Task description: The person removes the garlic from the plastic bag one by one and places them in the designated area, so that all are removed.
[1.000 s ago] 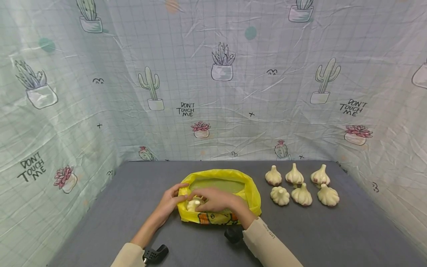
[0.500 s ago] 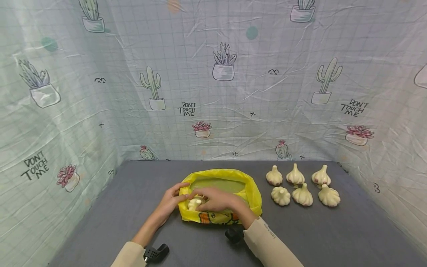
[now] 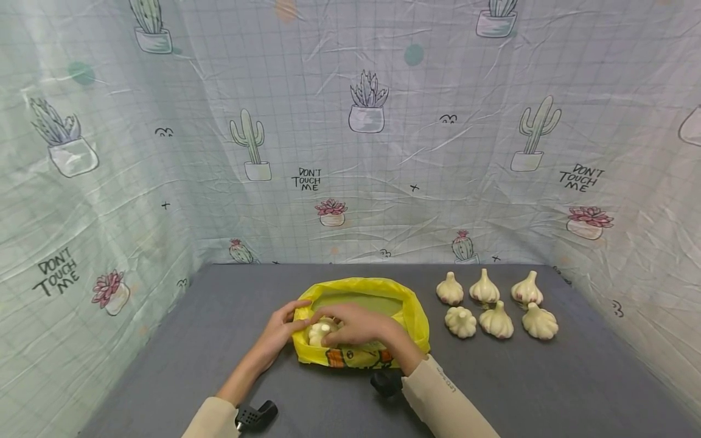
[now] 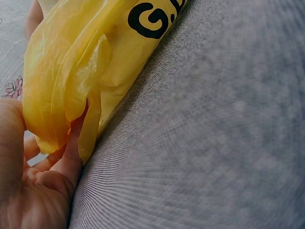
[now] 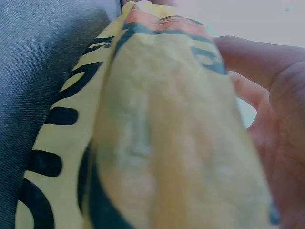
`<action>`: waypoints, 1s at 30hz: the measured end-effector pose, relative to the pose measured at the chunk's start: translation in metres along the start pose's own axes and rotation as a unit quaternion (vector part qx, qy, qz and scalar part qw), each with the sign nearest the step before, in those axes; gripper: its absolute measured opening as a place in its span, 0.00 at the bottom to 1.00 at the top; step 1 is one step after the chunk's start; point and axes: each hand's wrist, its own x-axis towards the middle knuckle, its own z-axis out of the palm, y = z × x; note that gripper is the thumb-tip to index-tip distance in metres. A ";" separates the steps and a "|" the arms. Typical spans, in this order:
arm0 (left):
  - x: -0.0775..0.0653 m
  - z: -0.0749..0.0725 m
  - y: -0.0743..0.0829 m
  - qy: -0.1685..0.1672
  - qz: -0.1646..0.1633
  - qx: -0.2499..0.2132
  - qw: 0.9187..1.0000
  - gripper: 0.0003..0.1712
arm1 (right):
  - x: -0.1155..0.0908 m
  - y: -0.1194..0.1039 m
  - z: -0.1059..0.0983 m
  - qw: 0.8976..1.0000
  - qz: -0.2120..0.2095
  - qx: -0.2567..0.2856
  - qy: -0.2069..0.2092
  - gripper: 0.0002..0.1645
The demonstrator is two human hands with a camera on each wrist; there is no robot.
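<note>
A yellow plastic bag (image 3: 417, 316) lies on the grey table with its mouth spread wide. My left hand (image 3: 276, 331) pinches the bag's left rim between thumb and fingers; the left wrist view shows the yellow film (image 4: 71, 86) between them. Inside the bag's left end, my right hand (image 3: 356, 323) holds a pale garlic bulb (image 3: 318, 334), fingers over its far side and thumb at its near right. The right wrist view has the bag's printed side (image 5: 167, 124) in front, hiding the bulb and part of the right hand (image 5: 281, 105).
To the right of the bag, several garlic bulbs stand in two rows, among them a front-row bulb (image 3: 460, 321) and a back-row bulb (image 3: 484, 287). A patterned curtain (image 3: 411, 152) encloses the table (image 3: 246, 292) at the back and sides.
The garlic bulb shows slightly more between the right fingers and thumb, and the right hand has shifted a little. My left hand stays at the rim.
</note>
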 end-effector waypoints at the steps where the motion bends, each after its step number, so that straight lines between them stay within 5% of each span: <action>1: 0.000 0.000 0.000 -0.001 0.001 -0.002 1.000 0.28 | 0.000 -0.001 -0.001 1.000 -0.001 0.000 0.002 0.24; 30: -0.001 0.000 0.002 -0.006 -0.001 -0.012 1.000 0.29 | -0.007 -0.005 -0.010 1.000 -0.005 0.002 0.014 0.24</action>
